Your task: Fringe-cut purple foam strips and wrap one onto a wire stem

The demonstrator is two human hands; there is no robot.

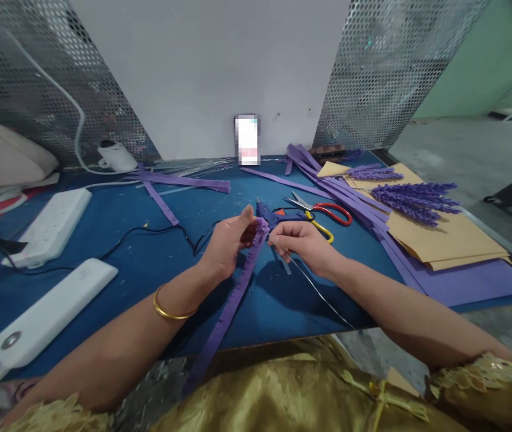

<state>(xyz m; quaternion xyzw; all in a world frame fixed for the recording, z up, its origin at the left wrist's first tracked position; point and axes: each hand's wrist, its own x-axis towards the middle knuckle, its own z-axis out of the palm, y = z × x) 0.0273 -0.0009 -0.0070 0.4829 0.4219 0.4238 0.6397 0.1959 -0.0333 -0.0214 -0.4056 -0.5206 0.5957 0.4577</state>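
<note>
Between my hands, a purple fringed paper strip [241, 282] is wound at its top end around a thin wire [319, 293]. My left hand [229, 243] pinches the strip near the wound end, and its long tail hangs down over the table edge. With thumb and fingertips, my right hand [303, 245] grips the wire, which trails down to the right. Just behind my hands lies a dark blue glue gun [285, 216], partly hidden. Scissors with red and yellow handles [333, 211] rest beside it.
Purple strips [337, 186] and finished lavender stems [418, 201] on brown paper [454, 240] lie at the right. White power strips [53, 315] with cables and a white cup [117, 157] stand left. A phone [247, 139] leans against the back panel.
</note>
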